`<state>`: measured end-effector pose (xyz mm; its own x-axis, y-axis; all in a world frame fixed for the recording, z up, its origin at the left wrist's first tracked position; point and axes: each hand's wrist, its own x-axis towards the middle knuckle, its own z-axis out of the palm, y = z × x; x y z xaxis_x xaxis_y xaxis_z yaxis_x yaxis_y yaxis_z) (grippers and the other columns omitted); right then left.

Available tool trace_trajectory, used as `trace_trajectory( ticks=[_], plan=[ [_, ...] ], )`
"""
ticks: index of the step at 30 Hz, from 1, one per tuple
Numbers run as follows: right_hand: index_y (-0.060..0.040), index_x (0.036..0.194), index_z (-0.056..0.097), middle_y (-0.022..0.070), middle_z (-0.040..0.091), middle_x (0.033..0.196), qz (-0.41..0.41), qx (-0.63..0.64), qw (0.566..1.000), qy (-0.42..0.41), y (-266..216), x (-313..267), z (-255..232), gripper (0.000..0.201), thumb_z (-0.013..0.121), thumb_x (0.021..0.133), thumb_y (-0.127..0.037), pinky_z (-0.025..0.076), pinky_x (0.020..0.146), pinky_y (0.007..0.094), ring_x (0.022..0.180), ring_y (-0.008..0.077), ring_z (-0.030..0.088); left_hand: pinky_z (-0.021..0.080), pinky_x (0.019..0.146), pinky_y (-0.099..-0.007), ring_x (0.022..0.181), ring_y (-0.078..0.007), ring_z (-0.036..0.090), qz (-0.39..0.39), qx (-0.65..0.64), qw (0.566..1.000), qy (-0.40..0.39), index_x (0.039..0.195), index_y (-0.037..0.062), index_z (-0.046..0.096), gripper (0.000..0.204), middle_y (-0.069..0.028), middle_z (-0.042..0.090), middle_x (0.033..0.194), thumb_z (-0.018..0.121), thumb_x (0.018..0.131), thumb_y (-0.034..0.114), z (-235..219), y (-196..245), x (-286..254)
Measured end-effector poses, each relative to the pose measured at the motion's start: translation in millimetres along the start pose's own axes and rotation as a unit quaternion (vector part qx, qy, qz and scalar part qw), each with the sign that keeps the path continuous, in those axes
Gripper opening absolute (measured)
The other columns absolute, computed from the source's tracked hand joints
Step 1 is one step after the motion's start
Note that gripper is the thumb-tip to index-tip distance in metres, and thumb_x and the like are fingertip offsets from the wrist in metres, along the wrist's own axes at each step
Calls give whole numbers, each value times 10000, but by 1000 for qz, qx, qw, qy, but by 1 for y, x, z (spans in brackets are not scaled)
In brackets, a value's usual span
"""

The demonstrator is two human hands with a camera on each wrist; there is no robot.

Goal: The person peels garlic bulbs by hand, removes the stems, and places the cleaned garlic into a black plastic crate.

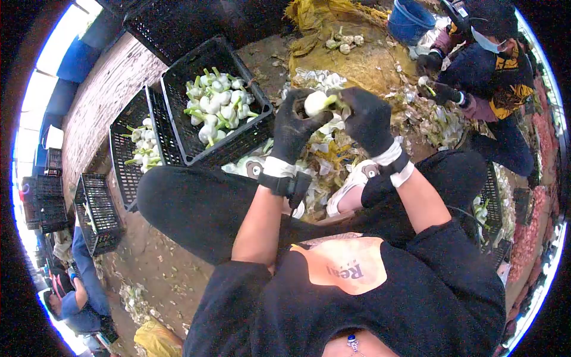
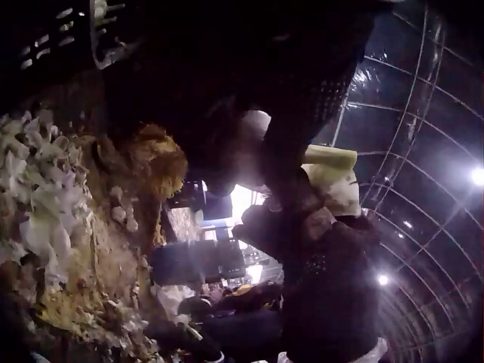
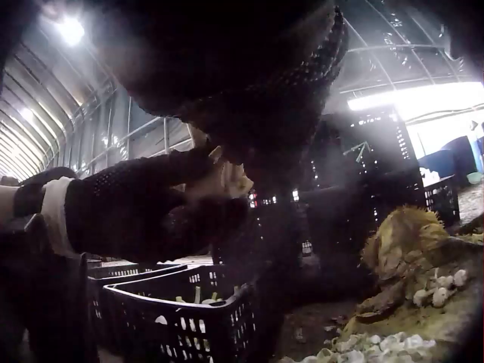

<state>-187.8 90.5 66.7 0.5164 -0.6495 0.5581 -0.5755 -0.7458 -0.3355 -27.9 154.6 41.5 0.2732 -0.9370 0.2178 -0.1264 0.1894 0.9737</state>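
A white garlic bulb [image 1: 316,103] with a short greenish stem is held up over the lap between two black-gloved hands. My left hand [image 1: 291,128] grips the bulb from its left side, fingers curled round it. At the stem end, my right hand [image 1: 370,123] pinches the stem and outer skin with bent fingers. In the left wrist view the pale stem [image 2: 330,159] pokes out by the dark glove. The right wrist view shows part of the bulb [image 3: 227,179] among the fingers, the rest hidden by gloves.
A black crate [image 1: 262,113] of trimmed garlic bulbs stands front left, with another crate [image 1: 122,163] of bulbs beside it. Peeled skins [image 1: 324,154] litter the ground ahead. A yellow sack [image 1: 369,62] lies beyond, near a blue bucket [image 1: 410,22]. Another person [image 1: 482,77] works at the right.
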Motion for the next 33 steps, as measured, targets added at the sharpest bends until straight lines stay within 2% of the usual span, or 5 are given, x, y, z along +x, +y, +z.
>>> trace_trajectory(
  ticks=[13,15,17,20,33],
  plan=[
    [-30,1278,516,121,579,1245,59,117,986,-104,41,-6,18,493,570,789,-17,450,927,322,1086,247,590,523,805,-295,902,-189,640,-129,-212,951,-185,1186,-11,523,444,-108,626,1045,679,790,114,-14,10,-4],
    [21,1304,472,76,587,1215,271,535,786,-149,41,-4,18,491,573,824,-16,463,907,299,1038,159,587,540,773,-293,864,-202,657,-115,-271,945,-144,1155,-30,520,408,-128,628,1025,676,811,125,-13,-6,-5],
    [-7,1211,569,64,642,1071,303,571,748,-152,24,3,1,387,595,826,-16,491,842,285,952,147,612,549,745,-294,849,-211,664,-150,-326,927,-103,1133,-35,518,386,-135,629,1017,680,813,108,-12,-6,-9],
    [-21,1028,646,77,661,931,71,236,969,-1,3,-2,10,209,612,822,-18,506,758,282,873,156,631,559,713,-300,842,-220,670,-166,-315,931,-83,1121,-35,509,388,-141,629,1017,695,797,69,-4,-5,-7],
    [-52,961,587,148,633,848,66,99,990,77,26,5,18,164,585,799,-27,497,690,391,809,335,628,482,774,-250,870,-94,591,-124,-118,965,-201,1196,0,547,534,-47,637,997,769,740,165,-1,19,-17]
  ],
)
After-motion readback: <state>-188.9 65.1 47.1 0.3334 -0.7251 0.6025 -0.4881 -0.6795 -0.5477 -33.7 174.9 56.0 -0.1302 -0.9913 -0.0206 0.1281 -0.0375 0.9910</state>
